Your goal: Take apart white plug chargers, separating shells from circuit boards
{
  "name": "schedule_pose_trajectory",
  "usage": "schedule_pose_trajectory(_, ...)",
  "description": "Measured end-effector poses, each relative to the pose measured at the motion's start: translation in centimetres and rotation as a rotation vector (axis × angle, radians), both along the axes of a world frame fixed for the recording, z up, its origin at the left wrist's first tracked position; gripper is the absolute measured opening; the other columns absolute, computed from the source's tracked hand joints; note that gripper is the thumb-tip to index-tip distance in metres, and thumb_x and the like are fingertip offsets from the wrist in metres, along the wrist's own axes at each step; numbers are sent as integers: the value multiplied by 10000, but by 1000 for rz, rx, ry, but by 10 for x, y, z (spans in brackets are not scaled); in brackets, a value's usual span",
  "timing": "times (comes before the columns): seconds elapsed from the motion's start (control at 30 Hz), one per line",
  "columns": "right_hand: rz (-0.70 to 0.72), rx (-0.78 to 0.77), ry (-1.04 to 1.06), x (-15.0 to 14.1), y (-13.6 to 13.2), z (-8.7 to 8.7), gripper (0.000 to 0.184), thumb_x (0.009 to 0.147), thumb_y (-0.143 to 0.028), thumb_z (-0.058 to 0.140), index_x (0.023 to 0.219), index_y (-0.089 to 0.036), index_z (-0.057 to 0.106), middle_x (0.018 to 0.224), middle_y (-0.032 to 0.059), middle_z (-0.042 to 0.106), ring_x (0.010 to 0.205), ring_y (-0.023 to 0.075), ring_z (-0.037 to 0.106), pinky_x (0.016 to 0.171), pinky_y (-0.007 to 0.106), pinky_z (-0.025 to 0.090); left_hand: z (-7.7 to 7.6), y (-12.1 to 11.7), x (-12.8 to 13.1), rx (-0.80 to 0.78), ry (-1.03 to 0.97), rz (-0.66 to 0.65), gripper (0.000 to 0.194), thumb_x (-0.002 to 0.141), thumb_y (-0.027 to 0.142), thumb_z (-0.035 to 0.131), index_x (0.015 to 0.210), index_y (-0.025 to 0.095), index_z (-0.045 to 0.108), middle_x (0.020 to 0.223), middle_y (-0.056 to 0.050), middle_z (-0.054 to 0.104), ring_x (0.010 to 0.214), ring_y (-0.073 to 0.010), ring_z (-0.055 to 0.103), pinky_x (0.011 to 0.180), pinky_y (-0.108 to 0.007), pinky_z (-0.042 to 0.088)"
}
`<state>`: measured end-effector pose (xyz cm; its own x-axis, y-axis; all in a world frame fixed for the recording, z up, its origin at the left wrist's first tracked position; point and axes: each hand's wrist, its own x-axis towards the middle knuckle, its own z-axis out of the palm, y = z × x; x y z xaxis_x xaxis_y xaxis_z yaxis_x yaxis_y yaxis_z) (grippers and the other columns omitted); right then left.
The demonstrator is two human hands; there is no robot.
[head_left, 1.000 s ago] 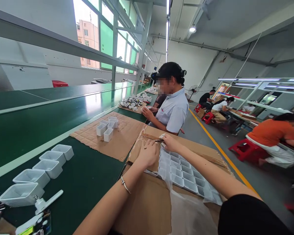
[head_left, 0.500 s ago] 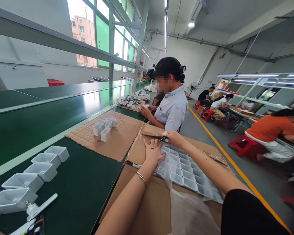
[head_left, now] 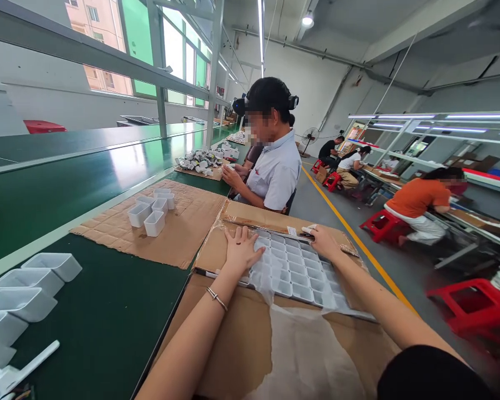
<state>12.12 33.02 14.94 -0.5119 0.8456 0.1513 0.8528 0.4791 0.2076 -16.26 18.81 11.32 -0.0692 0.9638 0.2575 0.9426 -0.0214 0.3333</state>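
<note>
My left hand (head_left: 242, 250) lies with fingers spread at the left edge of an open cardboard box (head_left: 212, 244), touching the box and the thin film beside it. My right hand (head_left: 324, 241) is closed round a slim dark tool (head_left: 306, 235) at the box's far side; the tool's exact kind is too small to tell. White covering shows on a right fingertip. Inside the box, rows of white plastic cups (head_left: 298, 279) are packed close together. Translucent plastic film (head_left: 308, 344) partly covers them and hangs over the near cardboard.
Several white cups stand on a flat cardboard sheet (head_left: 183, 216). More white tubs (head_left: 19, 303) line the green bench (head_left: 108, 311), with a white handled part (head_left: 29, 364) nearby. A co-worker (head_left: 275, 161) sits just beyond the box; a red stool (head_left: 470, 305) is at right.
My right hand has moved to the right along the box's far edge with the dark tool. My left hand stays on the box's left side. The view has shifted right.
</note>
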Motion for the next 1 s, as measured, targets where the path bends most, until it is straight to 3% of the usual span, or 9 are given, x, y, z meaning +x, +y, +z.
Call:
schedule_pose_trajectory(0.1, 42, 9, -18, -18, -11, -6, 374, 844, -74, 561, 1211, -130, 606, 1184, 126, 607, 1045, 231, 598, 888, 381, 486, -2, 0, -1, 10, -10, -3, 472, 917, 556, 462, 1295, 300, 580, 1420, -140, 456, 1345, -361, 361, 1102, -721, 112)
schedule_pose_trajectory(0.23, 214, 16, -65, -76, -16, -10, 359, 873, -143, 573, 1232, -153, 583, 1244, 109, 575, 1054, 225, 581, 893, 388, 474, -2, 0, 0, 30, -30, 12, 490, 904, 561, 484, 1322, 312, 548, 1452, -107, 452, 1373, -379, 335, 1118, -701, 126)
schedule_pose_trajectory(0.3, 293, 24, -84, -106, -14, -8, 367, 887, -166, 573, 1253, -149, 565, 1244, 111, 572, 1061, 228, 576, 900, 394, 470, 1, -1, 0, 49, -48, 49, 502, 920, 526, 468, 1363, 292, 499, 1413, -92, 503, 1354, -338, 380, 1150, -635, 170)
schedule_pose_trajectory(0.4, 376, 34, -102, -144, -11, -1, 356, 901, -185, 577, 1253, -130, 567, 1192, 125, 591, 1044, 228, 585, 898, 390, 470, 3, -2, 0, 66, -84, 202, 457, 970, 355, 350, 1350, 147, 496, 1333, -149, 567, 1285, -291, 473, 1161, -533, 243)
schedule_pose_trajectory(0.5, 424, 46, -116, -170, -11, 5, 320, 927, -204, 555, 1241, -141, 572, 1147, 107, 610, 1047, 226, 587, 902, 402, 475, 2, 1, 0, 64, -103, 359, 493, 952, 244, 295, 1347, 14, 480, 1409, -235, 484, 1356, -349, 398, 1155, -570, 228)
schedule_pose_trajectory(0.67, 394, 27, -164, -188, -4, 18, 220, 935, -309, 578, 1031, -124, 647, 1000, 87, 657, 958, 199, 619, 871, 386, 494, -2, 10, 1, 51, -88, 391, 531, 930, 267, 345, 1355, -14, 494, 1479, -239, 400, 1400, -370, 341, 1167, -549, 229)
schedule_pose_trajectory(0.87, 288, -45, -164, -195, 12, 29, 274, 933, -414, 572, 919, -155, 660, 912, 49, 678, 859, 170, 637, 825, 369, 512, -4, 13, 3, 25, -12, 392, 528, 922, 280, 389, 1359, 3, 495, 1469, -245, 412, 1381, -379, 358, 1153, -578, 231)
schedule_pose_trajectory(1.0, 271, -84, -137, -193, 3, 23, 222, 927, -353, 582, 963, -151, 666, 962, 62, 685, 909, 188, 641, 855, 393, 502, 1, 25, -10, 25, 65, 384, 389, 951, 265, 418, 1258, 73, 562, 1322, -205, 542, 1246, -336, 492, 1039, -533, 398)
